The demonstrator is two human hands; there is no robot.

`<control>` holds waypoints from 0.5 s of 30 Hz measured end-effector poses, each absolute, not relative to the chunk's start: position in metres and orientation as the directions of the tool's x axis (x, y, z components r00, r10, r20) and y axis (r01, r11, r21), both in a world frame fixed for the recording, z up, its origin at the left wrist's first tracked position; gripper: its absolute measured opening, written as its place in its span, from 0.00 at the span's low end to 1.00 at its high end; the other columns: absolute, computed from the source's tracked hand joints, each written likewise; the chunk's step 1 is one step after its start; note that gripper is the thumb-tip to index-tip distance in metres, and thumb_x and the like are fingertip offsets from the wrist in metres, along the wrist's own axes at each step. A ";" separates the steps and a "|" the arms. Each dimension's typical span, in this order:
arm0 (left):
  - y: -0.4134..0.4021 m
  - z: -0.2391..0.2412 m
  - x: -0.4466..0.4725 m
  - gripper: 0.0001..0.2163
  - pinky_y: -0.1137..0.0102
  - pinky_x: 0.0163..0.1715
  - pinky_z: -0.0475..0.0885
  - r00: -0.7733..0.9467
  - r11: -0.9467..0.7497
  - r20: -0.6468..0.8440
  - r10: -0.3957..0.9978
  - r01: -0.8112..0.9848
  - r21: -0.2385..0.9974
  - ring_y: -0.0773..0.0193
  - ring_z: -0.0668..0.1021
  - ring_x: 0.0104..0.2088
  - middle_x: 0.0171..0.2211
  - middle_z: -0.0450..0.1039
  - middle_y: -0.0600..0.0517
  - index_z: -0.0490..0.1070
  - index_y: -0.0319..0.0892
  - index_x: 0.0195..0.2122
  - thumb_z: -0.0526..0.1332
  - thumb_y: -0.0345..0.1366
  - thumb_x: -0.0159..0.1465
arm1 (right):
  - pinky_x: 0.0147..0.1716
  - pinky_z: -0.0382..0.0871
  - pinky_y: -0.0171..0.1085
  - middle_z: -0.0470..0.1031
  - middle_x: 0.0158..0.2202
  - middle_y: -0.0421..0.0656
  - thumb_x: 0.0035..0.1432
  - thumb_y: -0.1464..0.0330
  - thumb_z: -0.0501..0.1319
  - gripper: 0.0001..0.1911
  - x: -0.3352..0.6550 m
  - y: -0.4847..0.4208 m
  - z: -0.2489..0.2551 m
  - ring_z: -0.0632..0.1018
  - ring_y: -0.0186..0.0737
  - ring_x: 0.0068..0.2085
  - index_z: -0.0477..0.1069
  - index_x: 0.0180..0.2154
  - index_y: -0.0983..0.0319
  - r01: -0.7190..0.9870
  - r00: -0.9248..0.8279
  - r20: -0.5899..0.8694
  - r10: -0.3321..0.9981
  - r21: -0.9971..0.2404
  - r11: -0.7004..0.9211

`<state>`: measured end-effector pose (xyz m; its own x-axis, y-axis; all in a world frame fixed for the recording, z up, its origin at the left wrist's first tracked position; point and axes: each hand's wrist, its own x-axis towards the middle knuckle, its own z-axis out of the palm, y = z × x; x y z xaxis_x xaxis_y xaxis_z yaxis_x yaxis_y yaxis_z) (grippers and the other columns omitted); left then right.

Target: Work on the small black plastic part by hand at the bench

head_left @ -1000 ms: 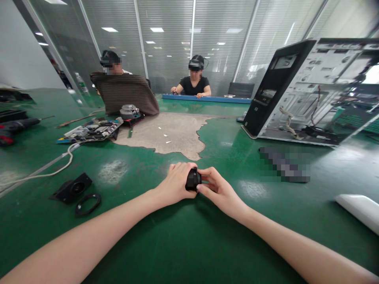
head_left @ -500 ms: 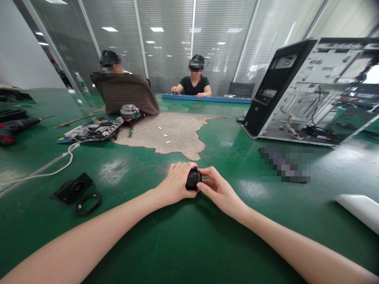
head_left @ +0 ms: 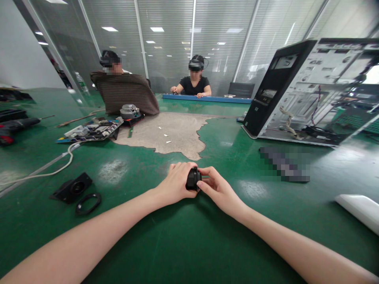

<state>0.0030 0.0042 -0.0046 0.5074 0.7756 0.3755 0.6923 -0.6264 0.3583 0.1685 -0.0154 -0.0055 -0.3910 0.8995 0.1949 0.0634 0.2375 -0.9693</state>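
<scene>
A small black camera-like device point(head_left: 192, 180), blocky on the left with a round rim at its right end, is between my hands just above or on the green table; which of the two I cannot tell. My left hand point(head_left: 179, 181) wraps around its body from the left and hides much of it. From the right, my right hand point(head_left: 215, 184) pinches the rim with thumb and index finger. To the left lie a black housing with a round lens-like opening point(head_left: 77, 187) and a thin black ring point(head_left: 81, 209), apart from both hands.
An open computer case point(head_left: 280, 88) stands at right, with a blurred-out flat object point(head_left: 284, 165) before it and a white object point(head_left: 359, 211) nearer. Circuit boards point(head_left: 94, 130), a cable point(head_left: 71, 156) and a drill point(head_left: 19, 126) lie left. Two people sit across the table.
</scene>
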 end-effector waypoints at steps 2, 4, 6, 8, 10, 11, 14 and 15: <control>0.004 -0.004 0.003 0.26 0.63 0.40 0.58 0.508 -0.623 0.369 0.779 0.694 0.361 0.56 0.68 0.40 0.40 0.66 0.50 0.55 0.44 0.47 0.62 0.36 0.47 | 0.42 0.69 0.39 0.68 0.41 0.41 0.55 0.67 0.57 0.11 0.169 -0.017 -0.006 0.74 0.36 0.42 0.61 0.41 0.58 0.054 -0.391 0.213 0.896 -0.966 0.253; 0.004 -0.004 0.003 0.26 0.63 0.40 0.58 0.507 -0.618 0.360 0.783 0.696 0.366 0.56 0.68 0.41 0.40 0.66 0.50 0.55 0.44 0.46 0.63 0.37 0.47 | 0.40 0.70 0.37 0.68 0.40 0.40 0.56 0.67 0.56 0.09 0.169 -0.017 -0.006 0.74 0.36 0.42 0.61 0.40 0.58 0.060 -0.372 0.231 0.899 -0.961 0.272; 0.003 -0.004 0.003 0.26 0.63 0.40 0.58 0.505 -0.617 0.361 0.784 0.695 0.370 0.56 0.68 0.41 0.40 0.66 0.50 0.55 0.44 0.46 0.63 0.38 0.47 | 0.39 0.70 0.36 0.68 0.39 0.40 0.56 0.67 0.55 0.07 0.169 -0.016 -0.007 0.73 0.36 0.41 0.61 0.39 0.58 0.068 -0.358 0.235 0.904 -0.959 0.277; 0.003 -0.004 0.003 0.26 0.63 0.40 0.58 0.505 -0.621 0.367 0.781 0.690 0.372 0.56 0.68 0.41 0.40 0.66 0.50 0.55 0.44 0.47 0.63 0.38 0.47 | 0.39 0.70 0.36 0.67 0.40 0.41 0.56 0.67 0.55 0.08 0.169 -0.015 -0.008 0.73 0.36 0.42 0.61 0.40 0.58 0.073 -0.352 0.227 0.908 -0.961 0.268; 0.003 -0.004 0.004 0.26 0.63 0.41 0.58 0.501 -0.619 0.369 0.783 0.688 0.379 0.56 0.68 0.41 0.41 0.66 0.50 0.55 0.44 0.47 0.62 0.38 0.47 | 0.42 0.70 0.38 0.67 0.42 0.42 0.55 0.67 0.56 0.10 0.169 -0.015 -0.008 0.73 0.37 0.43 0.61 0.41 0.58 0.083 -0.345 0.220 0.912 -0.961 0.263; 0.004 -0.004 0.004 0.26 0.63 0.41 0.58 0.499 -0.617 0.368 0.785 0.688 0.383 0.56 0.68 0.41 0.41 0.66 0.50 0.55 0.44 0.47 0.62 0.38 0.48 | 0.43 0.69 0.39 0.67 0.43 0.43 0.55 0.67 0.56 0.12 0.169 -0.015 -0.008 0.73 0.37 0.44 0.61 0.43 0.58 0.091 -0.343 0.219 0.914 -0.960 0.264; 0.004 -0.005 0.004 0.26 0.62 0.42 0.57 0.498 -0.614 0.364 0.787 0.686 0.391 0.56 0.68 0.41 0.41 0.66 0.50 0.55 0.45 0.47 0.62 0.38 0.48 | 0.46 0.68 0.41 0.68 0.43 0.43 0.55 0.67 0.56 0.12 0.169 -0.015 -0.008 0.72 0.38 0.45 0.61 0.43 0.58 0.095 -0.364 0.217 0.906 -0.959 0.268; 0.004 -0.005 0.004 0.26 0.62 0.42 0.57 0.499 -0.615 0.363 0.786 0.685 0.391 0.56 0.68 0.41 0.41 0.66 0.50 0.55 0.45 0.47 0.62 0.37 0.47 | 0.45 0.68 0.41 0.68 0.43 0.43 0.55 0.67 0.56 0.12 0.169 -0.015 -0.008 0.73 0.38 0.44 0.61 0.43 0.58 0.085 -0.376 0.217 0.901 -0.960 0.267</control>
